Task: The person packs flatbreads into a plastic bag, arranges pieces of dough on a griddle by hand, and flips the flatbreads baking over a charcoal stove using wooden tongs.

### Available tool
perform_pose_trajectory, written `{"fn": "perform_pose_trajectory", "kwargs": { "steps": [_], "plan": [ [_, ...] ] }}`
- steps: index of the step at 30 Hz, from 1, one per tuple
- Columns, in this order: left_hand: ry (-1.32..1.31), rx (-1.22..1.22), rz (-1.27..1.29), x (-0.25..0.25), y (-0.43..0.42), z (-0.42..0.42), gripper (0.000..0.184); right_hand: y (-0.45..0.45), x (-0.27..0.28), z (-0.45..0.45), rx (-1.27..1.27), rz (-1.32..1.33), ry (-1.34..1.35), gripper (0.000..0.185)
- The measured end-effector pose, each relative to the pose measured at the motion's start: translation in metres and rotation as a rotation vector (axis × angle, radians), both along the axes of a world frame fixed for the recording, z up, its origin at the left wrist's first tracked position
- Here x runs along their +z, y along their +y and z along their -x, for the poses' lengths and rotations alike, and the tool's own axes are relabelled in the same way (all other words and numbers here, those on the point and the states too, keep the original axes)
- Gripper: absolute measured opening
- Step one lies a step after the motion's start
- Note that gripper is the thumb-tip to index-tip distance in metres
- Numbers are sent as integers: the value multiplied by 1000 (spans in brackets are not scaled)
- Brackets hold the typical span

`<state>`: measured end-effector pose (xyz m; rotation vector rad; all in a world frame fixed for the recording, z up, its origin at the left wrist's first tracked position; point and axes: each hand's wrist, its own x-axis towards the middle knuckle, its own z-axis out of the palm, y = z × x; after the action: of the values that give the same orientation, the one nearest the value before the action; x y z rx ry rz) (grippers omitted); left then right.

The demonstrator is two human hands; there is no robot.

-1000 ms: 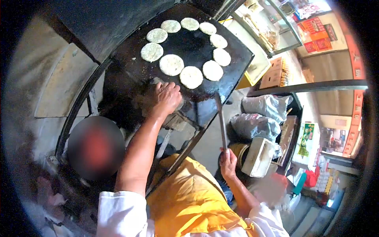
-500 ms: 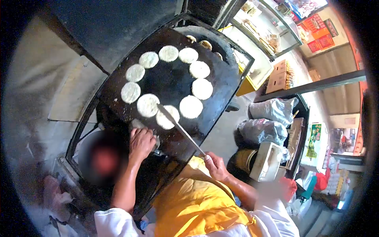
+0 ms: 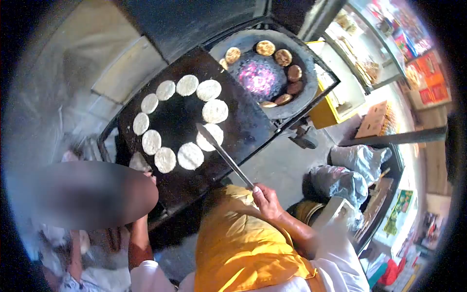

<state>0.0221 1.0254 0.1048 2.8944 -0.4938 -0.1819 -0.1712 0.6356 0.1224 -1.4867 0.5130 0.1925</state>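
Note:
My right hand (image 3: 266, 198) is closed round the handle of a long, narrow metal spatula (image 3: 228, 158), whose flat tip lies over one of the pale flatbreads (image 3: 190, 155). Several of these round breads form a ring on the dark griddle (image 3: 177, 117). At the griddle's near left corner, part of my left hand (image 3: 152, 178) shows with its fingers curled in; a blurred patch hides the rest. Beside it is a small greyish piece (image 3: 139, 162), perhaps cloth. What the left fingers grip cannot be made out.
Beyond the griddle, a round oven (image 3: 221, 48) holds glowing coals (image 3: 258, 78), with browned breads (image 3: 265, 47) around its inner wall. A yellow bin (image 3: 327, 109) stands to its right. Filled plastic bags (image 3: 340, 182) sit on the right. Another person's arm (image 3: 75, 253) shows at lower left.
The griddle has shifted left with its ring of breads, uncovering the coals and browned breads. My left hand has moved left. The spatula tip now lies over a different bread. The view has shifted too.

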Motion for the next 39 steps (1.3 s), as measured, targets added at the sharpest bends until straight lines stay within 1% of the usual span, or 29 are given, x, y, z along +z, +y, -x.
{"fn": "perform_pose_trajectory", "kwargs": {
  "steps": [1, 3, 4, 5, 6, 7, 8, 9, 10, 11, 13, 15, 16, 17, 18, 19, 20, 21, 22, 24, 25, 27, 28, 30, 31, 33, 35, 37, 39],
  "plan": [
    [127, 241, 235, 12, -18, 14, 22, 1, 0, 3, 36, -17, 3, 37],
    [551, 455, 1058, -11, -32, 67, 28, 12, -2, 5, 129, -27, 7, 34],
    [733, 472, 1095, -7, -42, 87, 34, 20, -3, 5, 147, -176, 41, 30],
    [913, 497, 1110, -2, -53, 108, 41, 30, -3, 3, 196, -191, 43, 30],
    [867, 524, 1134, -5, -74, 138, 45, 43, -1, 3, 237, -204, 14, 28],
    [881, 460, 1151, 17, -91, 154, 48, 56, 3, 0, 295, -225, -14, 26],
    [964, 455, 1253, 14, -98, 168, 51, 68, 14, -2, 371, -186, 3, 22],
    [927, 420, 1250, 19, -106, 176, 48, 80, 5, 3, 424, -229, 7, 19],
    [811, 389, 1326, -18, -108, 191, 43, 92, 0, 9, 484, -255, 14, 17],
    [749, 473, 1552, 3, -112, 199, 35, 106, -4, 13, 534, -272, 19, 16],
    [711, 680, 1629, 11, -90, 203, 28, 127, 0, 10, 694, -319, 91, 23],
    [585, 839, 1880, 4, -52, 209, 23, 150, -24, 17, 813, -1, -343, 35],
    [468, 874, 1771, -6, -16, 212, 22, 164, -29, 23, 808, 97, -356, 37],
    [426, 812, 1810, -9, 33, 213, 24, 175, -32, 21, 821, 104, -359, 37],
    [240, 908, 1695, -26, 73, 218, 25, 184, -33, 22, 823, 110, -240, 37],
    [175, 969, 1459, -27, 121, 220, 23, 192, -34, 24, 819, 116, -116, 37],
    [-95, 794, 963, -31, 175, 224, 23, 204, -57, 34, 669, -22, -55, 35],
    [-148, 822, 781, -33, 222, 229, 27, 212, -59, 36, 678, -14, -56, 35],
    [-236, 712, 597, -74, 292, 241, 33, 221, -59, 39, 739, 172, -75, 33],
    [-87, 844, 308, -11, 339, 227, 37, 244, -64, 46, 827, 440, -169, 30],
    [-94, 827, 296, -24, 379, 220, 38, 259, -60, 49, 837, 397, -61, 29],
    [-270, 668, 270, -48, 441, 202, 39, 287, -69, 59, 781, 228, -40, 28],
    [-258, 667, 282, -50, 462, 190, 39, 291, -92, 66, 843, 329, -252, 29],
    [-75, 779, 299, -44, 488, 162, 39, 322, -60, 61, 887, 354, -204, 30],
    [-71, 774, 315, -26, 480, 157, 39, 334, -46, 60, 941, 367, -159, 30],
    [-388, 663, -109, 21, 454, 146, 42, 340, -41, 66, 960, 438, -153, 33],
    [-390, 601, -111, 15, 443, 152, 46, 350, -23, 67, 889, 448, -73, 18],
    [-294, 428, -139, 11, 410, 172, 36, 336, -42, 78, 875, 474, -119, 18],
    [-193, 417, -97, -28, 405, 190, 29, 326, -45, 85, 942, 533, -90, 39]
  ]
}}
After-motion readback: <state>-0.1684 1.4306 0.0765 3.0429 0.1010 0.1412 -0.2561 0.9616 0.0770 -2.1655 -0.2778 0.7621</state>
